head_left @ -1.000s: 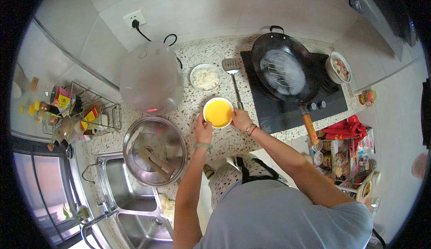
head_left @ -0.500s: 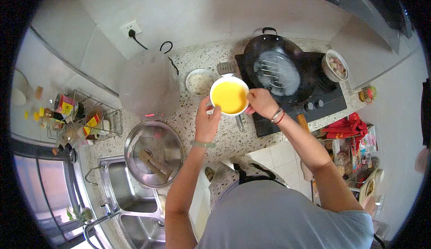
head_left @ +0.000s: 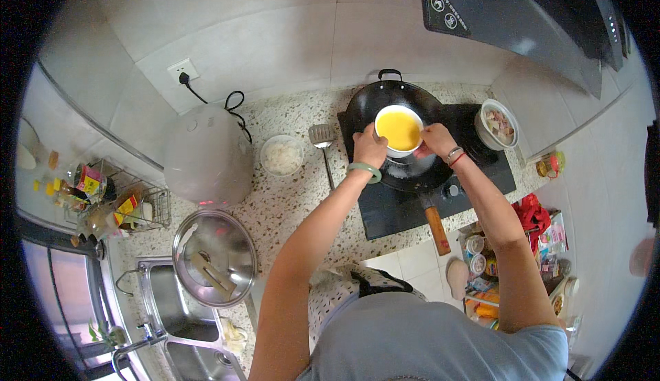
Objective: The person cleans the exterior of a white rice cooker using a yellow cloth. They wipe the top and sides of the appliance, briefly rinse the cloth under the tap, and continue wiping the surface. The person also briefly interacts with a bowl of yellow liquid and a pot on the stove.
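My left hand point(head_left: 371, 146) is partly closed on the left side of the white bowl point(head_left: 399, 154), and my right hand point(head_left: 437, 140) pinches its opposite rim, so the yellow liquid point(head_left: 399, 132) rides between them. A second ago I had it over the counter point(head_left: 282, 233); now it hangs within the outline of the wok point(head_left: 364, 106), so, as I judge it, the carry is done and no pour has begun. I can't tell how high it sits. Below, the wooden handle point(head_left: 436, 231) juts past the cooktop's point(head_left: 378, 219) front edge, under my right forearm. Near the cooktop's back right corner, the bowl of meat pieces point(head_left: 484, 133) limits me on that side. Off its left edge lies the spatula point(head_left: 322, 140); my freest room is towards the counter's front edge, nearer than the dish of white food point(head_left: 265, 168).
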A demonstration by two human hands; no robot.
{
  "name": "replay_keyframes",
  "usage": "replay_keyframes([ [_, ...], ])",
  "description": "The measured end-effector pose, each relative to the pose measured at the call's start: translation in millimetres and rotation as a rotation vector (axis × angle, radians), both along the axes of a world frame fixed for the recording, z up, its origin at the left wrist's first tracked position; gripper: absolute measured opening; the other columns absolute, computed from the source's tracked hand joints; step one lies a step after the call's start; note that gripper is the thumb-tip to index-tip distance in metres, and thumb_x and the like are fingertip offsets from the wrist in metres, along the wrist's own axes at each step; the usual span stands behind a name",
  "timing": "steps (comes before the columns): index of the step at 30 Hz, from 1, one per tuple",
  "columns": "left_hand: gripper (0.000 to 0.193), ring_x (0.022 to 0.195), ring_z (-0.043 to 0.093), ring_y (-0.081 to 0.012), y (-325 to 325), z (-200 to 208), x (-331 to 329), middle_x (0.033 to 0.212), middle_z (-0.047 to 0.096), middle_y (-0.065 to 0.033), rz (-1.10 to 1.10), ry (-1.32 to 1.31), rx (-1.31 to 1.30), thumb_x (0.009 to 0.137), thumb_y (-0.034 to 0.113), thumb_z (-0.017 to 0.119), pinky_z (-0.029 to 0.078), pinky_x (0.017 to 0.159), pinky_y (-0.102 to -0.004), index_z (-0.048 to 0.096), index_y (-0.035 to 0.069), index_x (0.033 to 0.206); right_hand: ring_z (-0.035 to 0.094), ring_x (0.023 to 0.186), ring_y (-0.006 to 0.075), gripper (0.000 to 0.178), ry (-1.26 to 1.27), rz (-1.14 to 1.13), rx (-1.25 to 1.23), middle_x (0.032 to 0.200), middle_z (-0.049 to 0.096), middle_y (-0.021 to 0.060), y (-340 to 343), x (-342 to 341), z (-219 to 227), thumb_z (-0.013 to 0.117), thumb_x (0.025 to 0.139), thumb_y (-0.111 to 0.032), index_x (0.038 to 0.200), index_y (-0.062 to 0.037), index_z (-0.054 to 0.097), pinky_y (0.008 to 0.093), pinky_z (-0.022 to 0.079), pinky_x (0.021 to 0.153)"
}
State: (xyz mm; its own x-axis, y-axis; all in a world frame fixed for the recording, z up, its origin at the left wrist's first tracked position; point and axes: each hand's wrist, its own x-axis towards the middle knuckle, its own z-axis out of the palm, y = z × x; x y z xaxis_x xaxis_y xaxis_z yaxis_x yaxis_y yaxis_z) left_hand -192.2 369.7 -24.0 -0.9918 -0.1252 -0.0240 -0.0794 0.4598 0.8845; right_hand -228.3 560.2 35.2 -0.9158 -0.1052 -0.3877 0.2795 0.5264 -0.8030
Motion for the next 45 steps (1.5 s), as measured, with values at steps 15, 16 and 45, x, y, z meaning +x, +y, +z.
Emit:
replay_keyframes([
  [15, 0.033, 0.106, 0.05, -0.0372, 28.0, -16.3, -33.2, 0.108, 0.052, -0.0173, -0.039, -0.137, -0.383, 0.086, 0.028, 0.055, 0.042, 0.092, -0.0467, 0.058, 0.012, 0.115, 0.068, 0.059, 0.0292, 0.027, -0.131, 0.006, -0.037, 0.073, 0.065, 0.0225, 38.1, -52.2, -67.3, 0.041, 0.089, -0.007, 0.087, 0.0143, 0.058, 0.0353, 0.059, 0.051],
  [16, 0.033, 0.106, 0.051, -0.037, 28.2, -18.5, -33.4, 0.108, 0.052, -0.0171, -0.04, -0.133, -0.398, 0.086, 0.028, 0.055, 0.042, 0.092, -0.0467, 0.058, 0.013, 0.116, 0.067, 0.057, 0.0277, 0.029, -0.118, 0.004, -0.048, 0.072, 0.066, 0.0219, 37.0, -51.1, -70.8, 0.041, 0.089, -0.008, 0.085, 0.0133, 0.061, 0.0344, 0.058, 0.049],
  [45, 0.044, 0.134, 0.033, -0.0243, -217.5, -5.1, 359.8, 0.145, 0.034, -0.0146, 0.902, 0.404, 0.202, 0.097, 0.013, 0.047, 0.027, 0.108, -0.0339, 0.038, 0.0, 0.138, 0.061, 0.088, 0.0138, 0.045, -0.463, 0.542, -0.597, 0.098, 0.064, 0.0057, -365.0, 265.8, -99.0, 0.054, 0.093, -0.041, 0.107, 0.0009, 0.06, 0.0271, 0.051, 0.067],
])
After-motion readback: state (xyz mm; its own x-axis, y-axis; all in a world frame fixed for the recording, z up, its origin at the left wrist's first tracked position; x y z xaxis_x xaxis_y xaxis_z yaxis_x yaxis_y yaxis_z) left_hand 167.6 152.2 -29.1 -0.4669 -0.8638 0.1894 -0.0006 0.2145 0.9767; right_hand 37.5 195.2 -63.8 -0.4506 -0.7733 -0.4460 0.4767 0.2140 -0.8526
